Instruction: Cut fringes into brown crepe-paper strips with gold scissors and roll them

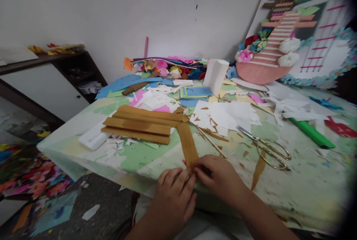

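A brown crepe paper strip slants down the table to its front edge. At its lower end my right hand is closed, thumb and fingers pinching the paper. My left hand bends its fingers over the same end from the left, fingertips meeting the right ones; the paper under them is mostly hidden. Left of the strip lie folded lengths of brown crepe paper. To the right, scissors with gold handles rest partly spread beside a thin wooden stick.
White paper sheets with brown scraps lie beyond my hands. A white paper roll stands at the back, near heaped paper flowers. A decorated paper guitar leans on the wall. The table's front edge runs just by my left hand.
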The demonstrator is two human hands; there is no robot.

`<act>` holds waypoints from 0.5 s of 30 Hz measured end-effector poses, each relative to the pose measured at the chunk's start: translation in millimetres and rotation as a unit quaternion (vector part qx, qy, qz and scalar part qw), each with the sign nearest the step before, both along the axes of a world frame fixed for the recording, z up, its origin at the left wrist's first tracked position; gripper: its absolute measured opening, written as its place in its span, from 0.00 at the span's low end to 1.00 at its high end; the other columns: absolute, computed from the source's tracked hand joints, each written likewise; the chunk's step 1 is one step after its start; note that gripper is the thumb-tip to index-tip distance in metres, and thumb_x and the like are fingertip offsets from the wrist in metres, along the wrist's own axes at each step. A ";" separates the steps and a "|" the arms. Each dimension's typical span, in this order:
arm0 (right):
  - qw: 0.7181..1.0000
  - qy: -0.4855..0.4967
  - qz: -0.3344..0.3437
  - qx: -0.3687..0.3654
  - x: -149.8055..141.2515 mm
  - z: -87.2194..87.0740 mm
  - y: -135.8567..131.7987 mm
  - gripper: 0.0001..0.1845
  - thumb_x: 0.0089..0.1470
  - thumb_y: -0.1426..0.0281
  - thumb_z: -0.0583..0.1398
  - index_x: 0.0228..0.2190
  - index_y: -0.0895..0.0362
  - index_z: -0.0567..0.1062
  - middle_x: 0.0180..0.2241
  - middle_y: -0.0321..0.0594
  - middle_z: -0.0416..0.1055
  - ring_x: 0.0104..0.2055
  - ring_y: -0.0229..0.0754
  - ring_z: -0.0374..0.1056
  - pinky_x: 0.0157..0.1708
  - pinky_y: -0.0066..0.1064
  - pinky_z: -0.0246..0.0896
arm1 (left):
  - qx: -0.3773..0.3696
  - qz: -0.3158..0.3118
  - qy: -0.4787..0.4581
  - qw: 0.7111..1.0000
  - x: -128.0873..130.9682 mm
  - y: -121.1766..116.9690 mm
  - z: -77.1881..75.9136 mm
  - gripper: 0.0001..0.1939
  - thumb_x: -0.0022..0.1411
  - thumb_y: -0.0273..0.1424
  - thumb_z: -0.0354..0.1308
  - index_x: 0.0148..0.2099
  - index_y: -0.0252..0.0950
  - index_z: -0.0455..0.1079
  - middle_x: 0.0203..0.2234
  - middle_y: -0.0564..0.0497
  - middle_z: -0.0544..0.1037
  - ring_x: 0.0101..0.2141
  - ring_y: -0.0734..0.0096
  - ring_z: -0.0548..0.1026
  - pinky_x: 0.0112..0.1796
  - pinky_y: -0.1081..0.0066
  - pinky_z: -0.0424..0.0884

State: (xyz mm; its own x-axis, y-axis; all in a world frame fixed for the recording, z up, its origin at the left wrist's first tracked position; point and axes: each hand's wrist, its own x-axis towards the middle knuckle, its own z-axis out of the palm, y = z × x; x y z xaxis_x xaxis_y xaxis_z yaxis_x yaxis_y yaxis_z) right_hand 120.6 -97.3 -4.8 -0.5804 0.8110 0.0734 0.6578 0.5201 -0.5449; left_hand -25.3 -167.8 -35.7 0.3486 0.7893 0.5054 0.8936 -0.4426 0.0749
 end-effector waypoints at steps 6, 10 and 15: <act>1.000 0.023 -0.016 -0.006 1.4 -0.7 -1.2 0.07 0.46 0.73 0.53 0.24 0.56 0.70 0.23 0.36 0.68 0.27 0.36 0.61 0.26 0.26 0.51 | 0.043 -0.017 -0.005 0.999 -5.5 8.8 4.5 0.14 0.52 0.32 0.48 0.41 0.37 0.66 0.39 0.48 0.72 0.36 0.66 0.66 0.36 0.65 0.62; 0.999 0.040 -0.031 0.011 3.2 -4.4 -2.4 0.06 0.44 0.73 0.52 0.23 0.57 0.70 0.22 0.36 0.69 0.25 0.36 0.62 0.25 0.25 0.53 | 0.075 -0.010 -0.017 0.997 -12.5 22.2 -7.4 0.15 0.52 0.34 0.46 0.41 0.37 0.65 0.33 0.47 0.74 0.32 0.68 0.70 0.31 0.68 0.65; 0.999 0.045 -0.006 0.028 3.6 -10.6 0.4 0.09 0.41 0.75 0.53 0.24 0.55 0.72 0.23 0.35 0.71 0.25 0.36 0.64 0.25 0.23 0.55 | 0.058 -0.007 -0.011 0.998 -14.3 35.1 -23.8 0.12 0.53 0.35 0.47 0.40 0.40 0.64 0.22 0.53 0.75 0.22 0.72 0.70 0.21 0.71 0.64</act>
State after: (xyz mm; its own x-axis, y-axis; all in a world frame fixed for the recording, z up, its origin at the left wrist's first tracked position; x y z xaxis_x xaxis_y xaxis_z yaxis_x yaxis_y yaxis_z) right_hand 124.1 -96.9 -15.4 -0.5593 0.8111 0.1711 0.6134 0.5438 -0.5728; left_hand -39.6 -132.8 -59.5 0.3472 0.7205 0.6003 0.8857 -0.4622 0.0425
